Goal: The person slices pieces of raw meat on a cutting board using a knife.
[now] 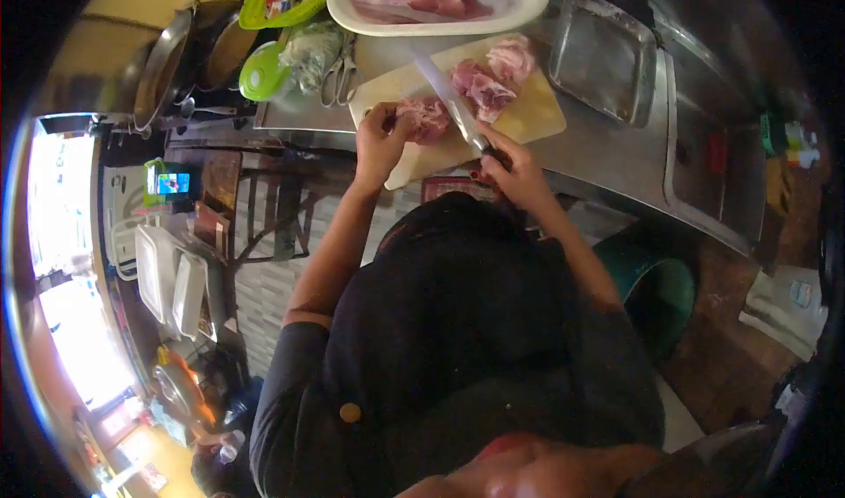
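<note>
My left hand (385, 139) has its fingers bent round the left side of a piece of raw meat (425, 121) on the cutting board (541, 121). In my right hand (514, 171) is the dark handle of a knife (447, 93). Its blade points away and to the left, passing between that piece and more raw meat (484, 91) on the board. Whether the edge touches the meat I cannot tell. Another pale pink chunk of meat (510, 56) lies near the board's far right corner.
Behind the board stands a white tub (440, 28) with large raw meat pieces. A metal tray (604, 56) sits at right, beside a sink (717, 164). Scissors (338, 83), a plastic bag (312, 54), a green lid (264, 73) and a green vegetable basket (297, 12) are at left.
</note>
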The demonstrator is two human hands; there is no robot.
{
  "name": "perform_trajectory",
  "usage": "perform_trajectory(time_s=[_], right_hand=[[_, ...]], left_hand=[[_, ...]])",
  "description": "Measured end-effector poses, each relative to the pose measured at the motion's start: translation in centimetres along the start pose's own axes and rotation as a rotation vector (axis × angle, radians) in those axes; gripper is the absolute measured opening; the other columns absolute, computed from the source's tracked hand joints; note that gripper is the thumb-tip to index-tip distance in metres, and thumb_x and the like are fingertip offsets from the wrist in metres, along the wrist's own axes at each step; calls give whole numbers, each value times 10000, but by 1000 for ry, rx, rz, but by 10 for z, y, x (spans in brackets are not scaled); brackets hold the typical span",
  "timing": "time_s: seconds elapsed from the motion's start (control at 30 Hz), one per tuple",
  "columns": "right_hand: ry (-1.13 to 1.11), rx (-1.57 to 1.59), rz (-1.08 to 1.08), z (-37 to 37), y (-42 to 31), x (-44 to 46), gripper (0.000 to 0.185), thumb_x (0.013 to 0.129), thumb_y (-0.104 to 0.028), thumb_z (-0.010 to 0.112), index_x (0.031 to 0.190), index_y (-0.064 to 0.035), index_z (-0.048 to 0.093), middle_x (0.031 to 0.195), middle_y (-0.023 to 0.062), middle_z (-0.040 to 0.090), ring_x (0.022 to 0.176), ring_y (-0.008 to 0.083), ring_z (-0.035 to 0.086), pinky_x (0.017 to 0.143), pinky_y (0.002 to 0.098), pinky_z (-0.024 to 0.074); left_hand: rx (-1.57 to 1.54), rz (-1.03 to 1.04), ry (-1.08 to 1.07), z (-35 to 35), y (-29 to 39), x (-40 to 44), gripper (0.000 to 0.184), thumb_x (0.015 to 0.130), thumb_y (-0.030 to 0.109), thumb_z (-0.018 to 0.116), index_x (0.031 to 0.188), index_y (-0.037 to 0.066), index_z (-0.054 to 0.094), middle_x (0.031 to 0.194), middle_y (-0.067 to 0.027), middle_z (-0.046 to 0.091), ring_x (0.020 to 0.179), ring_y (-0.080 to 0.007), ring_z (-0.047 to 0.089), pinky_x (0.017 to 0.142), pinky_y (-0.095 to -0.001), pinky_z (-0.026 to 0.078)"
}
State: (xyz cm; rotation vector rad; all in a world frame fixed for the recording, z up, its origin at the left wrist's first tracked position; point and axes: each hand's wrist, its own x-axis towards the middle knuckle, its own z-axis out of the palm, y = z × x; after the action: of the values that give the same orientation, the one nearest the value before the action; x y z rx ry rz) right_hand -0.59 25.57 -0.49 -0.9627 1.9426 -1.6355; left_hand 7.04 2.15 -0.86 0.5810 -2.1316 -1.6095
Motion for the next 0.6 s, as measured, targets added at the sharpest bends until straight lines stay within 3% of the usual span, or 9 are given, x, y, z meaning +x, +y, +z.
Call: perform_trajectory(time_s=[0.03,0.1,0.23,0.3,0.4,0.6], right_hand=[[21,-78,-106,-3,9,-9,504,860,-37,507,1355,-96,430,831,17,581,663,46,485,611,215,431],[-12,-96,-71,-12,6,-27,513,861,-33,506,1361,-114,427,805,-2,567,645,32,463,591,199,415],[-110,0,279,-22,-38,-56,535,856,-32,513,1371,-142,419,830,-7,577,650,32,440,597,189,401],[-82,-17,290,-21,-42,-61,541,853,-42,523,1373,-149,417,857,-2,591,662,36,445,603,191,403],[-39,-61,219,-19,-41,-63,547,846,-63,541,1371,-151,417,931,25,625,690,57,481,615,205,419],[-51,-135,167,-13,-38,-62,571,810,-99,573,1357,-180,427,1131,135,628,729,183,644,672,303,500]], left_hand=[[-64,-30,-2,1,2,-1,184,821,78,606,945,-57,594,794,-91,633,704,-122,611,654,-255,510],[-188,-86,-6,4,14,-4,194,837,89,596,955,-64,581,791,-90,627,702,-127,606,654,-258,514],[-376,-157,15,15,24,-1,181,861,88,576,943,-73,561,789,-98,618,701,-139,605,645,-261,516],[-578,-150,18,26,23,6,164,864,82,575,927,-69,561,789,-100,615,703,-135,605,638,-255,515],[-602,-72,25,37,38,6,132,863,71,576,906,-53,565,775,-90,619,683,-132,607,613,-249,511],[-33,-5,61,24,24,12,153,819,100,638,861,-47,626,698,-69,641,602,-106,596,558,-235,482]])
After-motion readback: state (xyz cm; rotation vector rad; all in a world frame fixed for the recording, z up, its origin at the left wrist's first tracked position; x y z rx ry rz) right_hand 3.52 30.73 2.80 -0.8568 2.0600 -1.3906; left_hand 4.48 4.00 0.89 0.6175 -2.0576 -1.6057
